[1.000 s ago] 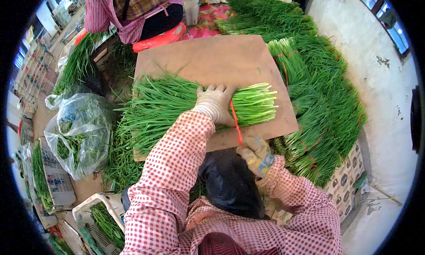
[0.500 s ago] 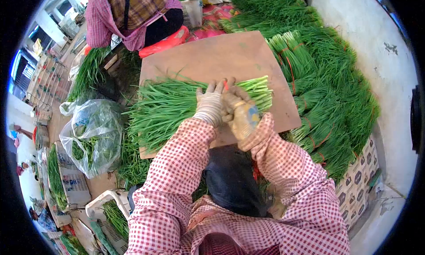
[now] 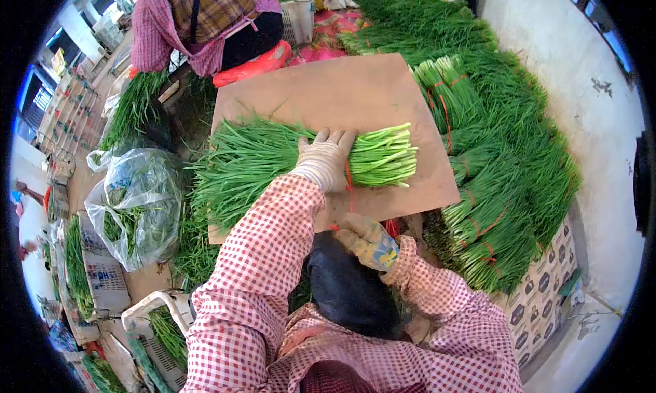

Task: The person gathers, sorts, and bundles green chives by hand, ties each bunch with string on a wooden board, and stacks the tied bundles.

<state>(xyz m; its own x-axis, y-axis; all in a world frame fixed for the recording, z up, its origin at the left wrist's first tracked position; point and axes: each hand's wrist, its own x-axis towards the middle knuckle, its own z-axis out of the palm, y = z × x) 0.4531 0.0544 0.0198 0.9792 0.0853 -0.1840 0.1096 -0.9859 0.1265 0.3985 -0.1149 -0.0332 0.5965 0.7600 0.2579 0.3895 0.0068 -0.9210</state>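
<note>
A bunch of long green stalks (image 3: 253, 157) lies across a brown board (image 3: 328, 86), its pale cut ends to the right. My gloved left hand (image 3: 324, 158) presses on top of the bunch, fingers spread. Beside it a red band (image 3: 349, 176) wraps round the stalks and runs down toward the board's near edge. My gloved right hand (image 3: 367, 241) is closed just below that edge, pinching the band's red end at its fingertips.
Many tied green bunches (image 3: 506, 147) are piled along the right, by a white wall (image 3: 547, 65). At the left are a clear plastic bag (image 3: 140, 208) with greens and plastic crates (image 3: 106, 277). A person (image 3: 205, 24) sits at the upper left.
My right hand came up to the bunch beside my left hand, then moved back down toward me with the band's end. My left hand has stayed on the bunch.
</note>
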